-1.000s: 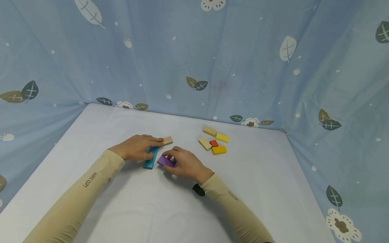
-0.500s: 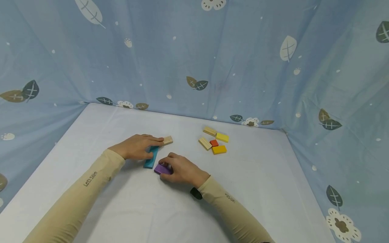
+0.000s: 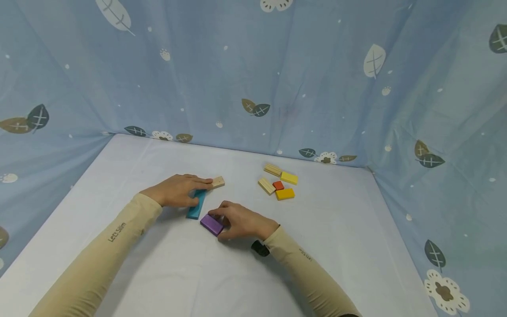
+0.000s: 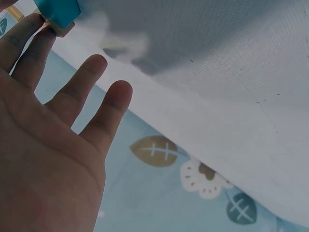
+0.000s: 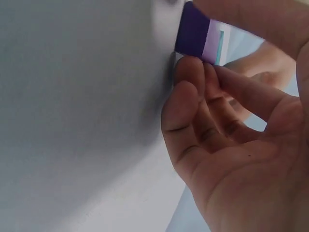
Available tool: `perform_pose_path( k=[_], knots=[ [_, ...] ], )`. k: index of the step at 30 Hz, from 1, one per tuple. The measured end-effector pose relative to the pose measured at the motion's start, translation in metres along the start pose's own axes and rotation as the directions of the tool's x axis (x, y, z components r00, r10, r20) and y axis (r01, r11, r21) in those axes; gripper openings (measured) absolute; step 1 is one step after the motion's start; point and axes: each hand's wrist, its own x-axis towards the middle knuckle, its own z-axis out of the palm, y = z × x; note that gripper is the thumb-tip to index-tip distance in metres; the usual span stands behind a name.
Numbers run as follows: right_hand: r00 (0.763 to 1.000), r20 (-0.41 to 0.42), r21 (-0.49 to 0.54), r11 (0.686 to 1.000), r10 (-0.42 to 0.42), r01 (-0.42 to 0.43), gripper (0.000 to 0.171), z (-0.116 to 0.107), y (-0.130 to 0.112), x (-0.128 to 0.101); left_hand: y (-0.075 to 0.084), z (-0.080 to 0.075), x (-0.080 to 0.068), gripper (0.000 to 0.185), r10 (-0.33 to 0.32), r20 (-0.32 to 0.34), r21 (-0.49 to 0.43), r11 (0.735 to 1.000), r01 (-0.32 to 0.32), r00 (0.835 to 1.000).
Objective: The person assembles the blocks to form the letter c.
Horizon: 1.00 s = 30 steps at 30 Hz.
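Observation:
My right hand (image 3: pixel 246 221) pinches a purple block (image 3: pixel 211 224) between thumb and fingertips, low over the white tabletop. In the right wrist view the purple block (image 5: pixel 193 31) shows between the thumb and the curled fingers. My left hand (image 3: pixel 177 190) rests over a long blue block (image 3: pixel 193 211), its thumb on the blue surface. Its outstretched fingers reach a plain wooden block (image 3: pixel 218 182) at the blue block's far end. Seen from the left wrist, the other fingers of the left hand (image 4: pixel 53 140) are spread and hold nothing; the blue block (image 4: pixel 60 10) is at the upper left.
Right of the hands lies a loose group: two plain wooden blocks (image 3: pixel 266 186), a small red block (image 3: pixel 278 185), a yellow block (image 3: pixel 289 178) and an orange-yellow block (image 3: pixel 285 194). A blue leaf-print curtain (image 3: pixel 222 66) borders the white table (image 3: pixel 336 246).
The purple block has come toward the person, slightly left, and turned under the right fingers, now lying slanted with more of its top showing. The left hand and blue block have stayed put.

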Motion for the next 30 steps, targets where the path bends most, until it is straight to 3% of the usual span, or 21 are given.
perform_pose_path(
  k=[8,30],
  knots=[
    [0.998,0.002,0.049,0.997,-0.064,0.064,0.061,0.005,0.0,0.004,-0.001,0.001,0.0,0.062,-0.001,-0.001,0.003,1.0,0.001,1.0],
    [0.998,-0.026,0.047,0.997,-0.062,0.063,0.058,0.012,-0.01,0.011,0.0,0.0,0.001,0.06,0.011,-0.015,-0.005,1.0,-0.011,1.0]
  ],
)
